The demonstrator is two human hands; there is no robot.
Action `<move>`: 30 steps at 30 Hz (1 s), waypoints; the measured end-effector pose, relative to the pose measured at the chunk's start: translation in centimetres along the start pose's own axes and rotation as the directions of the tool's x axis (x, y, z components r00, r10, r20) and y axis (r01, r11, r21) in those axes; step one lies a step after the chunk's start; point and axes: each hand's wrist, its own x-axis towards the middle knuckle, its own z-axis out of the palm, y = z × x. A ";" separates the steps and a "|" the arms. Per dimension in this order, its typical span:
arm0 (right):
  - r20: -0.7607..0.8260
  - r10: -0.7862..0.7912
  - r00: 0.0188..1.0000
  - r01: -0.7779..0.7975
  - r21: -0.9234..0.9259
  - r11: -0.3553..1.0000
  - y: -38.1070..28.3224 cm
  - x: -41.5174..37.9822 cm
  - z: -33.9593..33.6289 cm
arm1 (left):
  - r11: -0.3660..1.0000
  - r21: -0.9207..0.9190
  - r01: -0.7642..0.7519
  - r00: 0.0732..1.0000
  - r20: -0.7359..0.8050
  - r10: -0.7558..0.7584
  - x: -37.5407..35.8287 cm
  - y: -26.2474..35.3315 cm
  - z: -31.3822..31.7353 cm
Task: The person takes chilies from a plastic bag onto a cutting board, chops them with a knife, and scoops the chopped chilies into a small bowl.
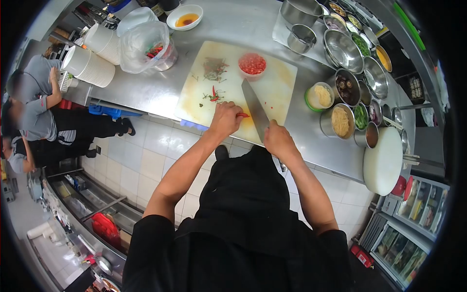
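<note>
On the white cutting board (194, 100), my left hand (226, 118) holds a red chili (242, 115) with its fingers closed. My right hand (280, 141) grips a wide knife (253, 104) by the handle, its blade slanting up and left over the board, to the right of the chili. Near the blade's tip stands a small tub of chopped red chili (252, 64). Green stems (214, 69) lie in a pile at the board's upper left. Another red chili (214, 93) lies among stems just above my left hand.
Left of the board stand a plastic-lined container (146, 47), a white bowl (185, 18) and stacked white tubs (87, 65). Metal bowls (343, 51) and ingredient pots (337, 121) crowd the right, beside a round white board (383, 160). People (41, 107) stand at far left.
</note>
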 end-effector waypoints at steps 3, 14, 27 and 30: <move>0.118 0.064 0.991 -0.064 -0.003 0.998 -2.1 0.6 -1.9 | 1.000 0.022 -0.004 1.000 0.024 0.003 0.0 0.3 1.0; 0.063 0.057 0.996 -0.050 -0.111 0.993 -3.0 0.1 -0.2 | 0.998 0.028 0.051 0.998 0.034 -0.052 -0.5 0.1 2.5; -0.018 0.064 0.998 -0.066 -0.115 0.991 -2.5 -0.8 0.5 | 0.996 0.063 0.062 0.996 0.056 -0.066 -0.8 0.5 3.1; 0.003 0.024 1.000 -0.023 -0.157 0.987 -2.8 -0.4 0.4 | 0.994 0.060 0.089 0.990 0.107 -0.095 -0.6 0.7 3.1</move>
